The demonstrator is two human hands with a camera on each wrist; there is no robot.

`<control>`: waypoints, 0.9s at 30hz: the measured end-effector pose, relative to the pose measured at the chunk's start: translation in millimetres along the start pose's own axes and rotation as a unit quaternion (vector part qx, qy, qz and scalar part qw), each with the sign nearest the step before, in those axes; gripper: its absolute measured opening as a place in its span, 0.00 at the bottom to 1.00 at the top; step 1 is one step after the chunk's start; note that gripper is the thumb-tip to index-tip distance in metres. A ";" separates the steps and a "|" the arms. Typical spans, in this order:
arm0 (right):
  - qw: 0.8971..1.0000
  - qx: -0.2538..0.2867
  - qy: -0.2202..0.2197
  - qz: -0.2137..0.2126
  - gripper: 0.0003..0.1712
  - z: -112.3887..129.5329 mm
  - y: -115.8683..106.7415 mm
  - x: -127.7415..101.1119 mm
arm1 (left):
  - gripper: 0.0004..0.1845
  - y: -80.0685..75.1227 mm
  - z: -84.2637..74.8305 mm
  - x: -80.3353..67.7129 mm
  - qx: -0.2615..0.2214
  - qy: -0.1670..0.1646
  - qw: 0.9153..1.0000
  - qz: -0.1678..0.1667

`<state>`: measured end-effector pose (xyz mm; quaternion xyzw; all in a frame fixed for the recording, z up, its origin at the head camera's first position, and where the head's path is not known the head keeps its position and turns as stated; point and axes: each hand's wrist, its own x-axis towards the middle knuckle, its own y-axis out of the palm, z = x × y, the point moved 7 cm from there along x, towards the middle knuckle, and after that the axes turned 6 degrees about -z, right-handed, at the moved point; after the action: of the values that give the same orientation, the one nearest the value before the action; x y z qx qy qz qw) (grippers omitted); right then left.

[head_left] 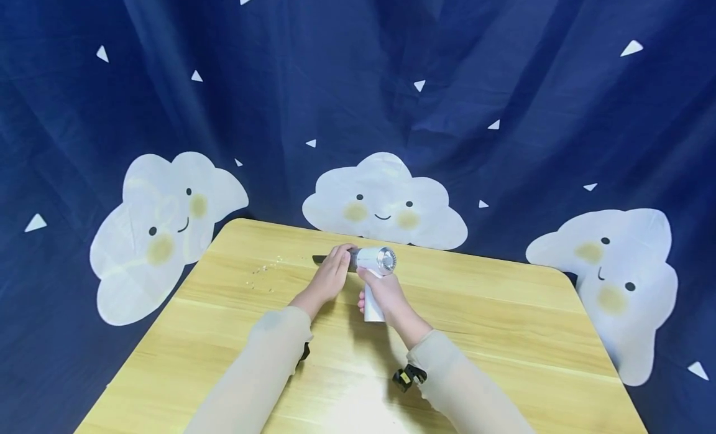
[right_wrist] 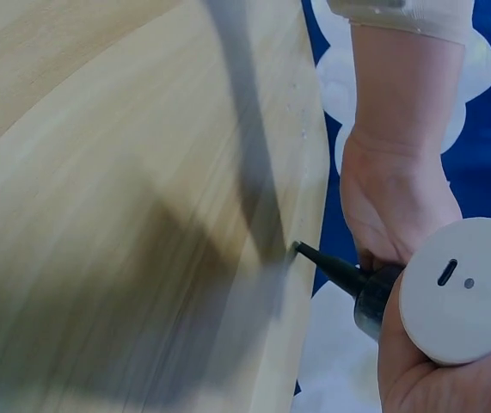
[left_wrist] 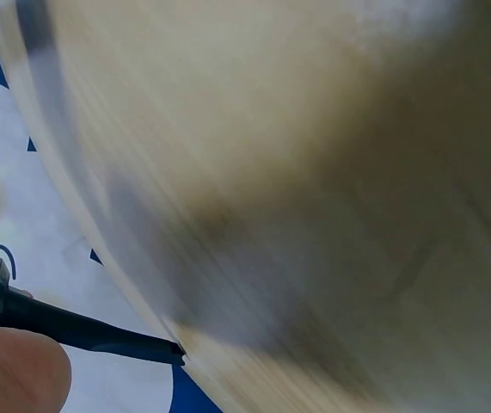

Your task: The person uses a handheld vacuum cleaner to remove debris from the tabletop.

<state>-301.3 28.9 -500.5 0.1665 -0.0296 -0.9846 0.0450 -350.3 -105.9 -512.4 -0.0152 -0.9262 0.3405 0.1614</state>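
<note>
A small white and silver handheld vacuum cleaner [head_left: 366, 258] is held above the table, its dark nozzle [left_wrist: 90, 331] pointing left. My right hand [head_left: 388, 296] grips the upright handle; the handle's round white base [right_wrist: 464, 292], with a slot and a small hole, faces the right wrist camera. Around the dark front end, just behind the nozzle, my left hand [head_left: 331, 273] holds on. Small pale crumbs [head_left: 265, 268] lie scattered on the wood left of the nozzle tip. Only a little of the left hand shows in the left wrist view.
The light wooden table [head_left: 486, 309] has rounded far corners. Behind it hangs a dark blue curtain [head_left: 358, 61] with white triangles and smiling clouds, close to the table's far edge. Black straps sit at both wrists.
</note>
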 end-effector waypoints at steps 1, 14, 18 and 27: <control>1.000 0.001 0.000 -0.001 0.30 -0.3 0.0 0.4 | 0.26 0.1 0.2 0.8 -0.002 0.000 1.000 0.000; 1.000 0.007 0.004 -0.002 0.32 -1.9 4.7 7.2 | 0.27 -4.2 5.6 3.6 -0.009 -0.027 1.000 0.004; 1.000 0.012 0.011 -0.001 0.32 -2.5 5.9 11.1 | 0.29 -5.2 9.0 5.8 -0.004 -0.030 1.000 0.005; 1.000 0.010 0.016 0.005 0.32 -2.8 13.7 15.9 | 0.29 -11.3 16.6 4.9 -0.001 -0.036 0.999 0.003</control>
<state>-314.2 13.6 -507.3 0.1821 -0.0396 -0.9813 0.0491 -359.1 -124.3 -515.7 -0.0057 -0.9316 0.3406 0.1269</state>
